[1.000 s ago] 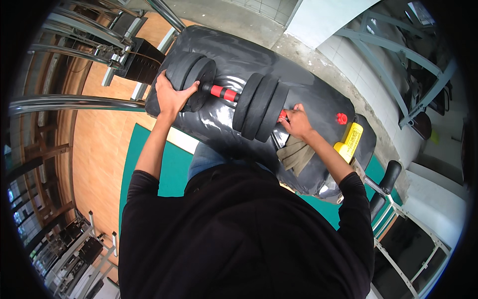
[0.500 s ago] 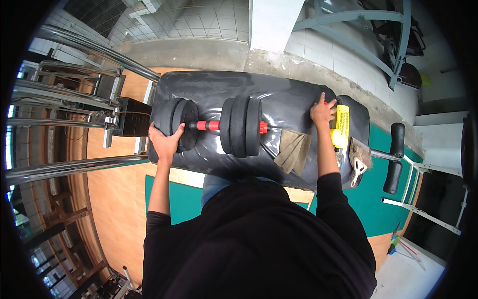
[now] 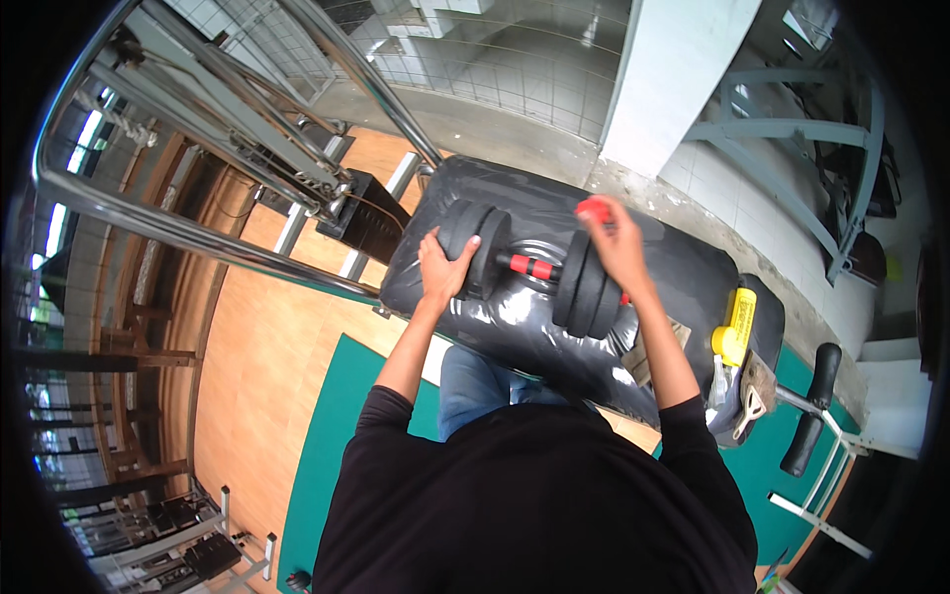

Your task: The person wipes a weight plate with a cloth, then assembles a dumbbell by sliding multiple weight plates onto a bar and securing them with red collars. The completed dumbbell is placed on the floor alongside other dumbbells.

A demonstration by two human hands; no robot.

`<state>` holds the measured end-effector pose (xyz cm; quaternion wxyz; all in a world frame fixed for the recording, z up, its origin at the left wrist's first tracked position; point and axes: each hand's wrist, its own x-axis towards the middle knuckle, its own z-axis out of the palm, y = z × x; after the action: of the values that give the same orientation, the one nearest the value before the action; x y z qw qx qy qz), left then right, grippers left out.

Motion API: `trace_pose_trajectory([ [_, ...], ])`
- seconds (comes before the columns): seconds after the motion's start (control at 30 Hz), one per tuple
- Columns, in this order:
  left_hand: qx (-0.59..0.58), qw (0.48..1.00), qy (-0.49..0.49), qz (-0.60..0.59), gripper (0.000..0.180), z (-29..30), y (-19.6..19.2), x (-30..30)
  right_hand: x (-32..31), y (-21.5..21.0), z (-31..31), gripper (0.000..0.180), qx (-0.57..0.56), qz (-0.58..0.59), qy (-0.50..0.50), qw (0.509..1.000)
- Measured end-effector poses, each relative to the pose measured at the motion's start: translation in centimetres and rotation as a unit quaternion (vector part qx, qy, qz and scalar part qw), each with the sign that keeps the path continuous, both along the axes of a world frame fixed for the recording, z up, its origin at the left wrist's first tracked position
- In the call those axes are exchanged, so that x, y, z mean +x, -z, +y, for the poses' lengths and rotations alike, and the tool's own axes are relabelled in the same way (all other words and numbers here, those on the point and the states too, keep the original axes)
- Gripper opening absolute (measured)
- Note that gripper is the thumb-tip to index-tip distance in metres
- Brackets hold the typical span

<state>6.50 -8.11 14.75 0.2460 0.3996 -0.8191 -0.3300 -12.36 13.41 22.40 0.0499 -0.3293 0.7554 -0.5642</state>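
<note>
A dumbbell with a red and black handle (image 3: 532, 267) and black weight plates (image 3: 584, 287) at both ends lies on a black padded bench (image 3: 693, 262). My left hand (image 3: 442, 265) grips the rim of its left plates, thumb on the near side. In my right hand (image 3: 618, 243) is a red dumbbell nut (image 3: 594, 209), pinched in the fingers, a bit blurred, held above the far edge of the right plates. A red bit of the bar's right end shows beside my right wrist. A folded olive cloth (image 3: 658, 351) is partly covered by my right forearm.
Toward the bench's right end lie a yellow bottle (image 3: 737, 317) and a brush with a pale handle (image 3: 754, 401). Chrome rails and a black weight stack (image 3: 364, 223) stand close on the left. Padded rollers (image 3: 813, 408) stick out at the right.
My right hand has moved left from beside the yellow bottle to the right plates, bringing the red nut. My left hand stays on the left plates. The whole view has turned and shifted.
</note>
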Motion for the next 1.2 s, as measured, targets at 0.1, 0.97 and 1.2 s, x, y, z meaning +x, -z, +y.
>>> trace_pose_trajectory([
  [0.1,0.106,0.991,0.049,0.059,0.060,-2.4,1.3,1.2,3.9,0.5,-6.5,0.038,0.048,0.019,-0.116,0.992],
  [0.97,0.534,0.795,0.285,-0.035,0.040,-16.6,8.2,2.1,12.1,5.2,-18.9,0.050,0.307,0.286,-0.029,0.907],
  [1.2,0.646,0.688,0.329,0.020,0.043,-15.5,9.6,0.8,13.4,5.6,-19.4,0.054,0.306,0.222,0.099,0.921],
])
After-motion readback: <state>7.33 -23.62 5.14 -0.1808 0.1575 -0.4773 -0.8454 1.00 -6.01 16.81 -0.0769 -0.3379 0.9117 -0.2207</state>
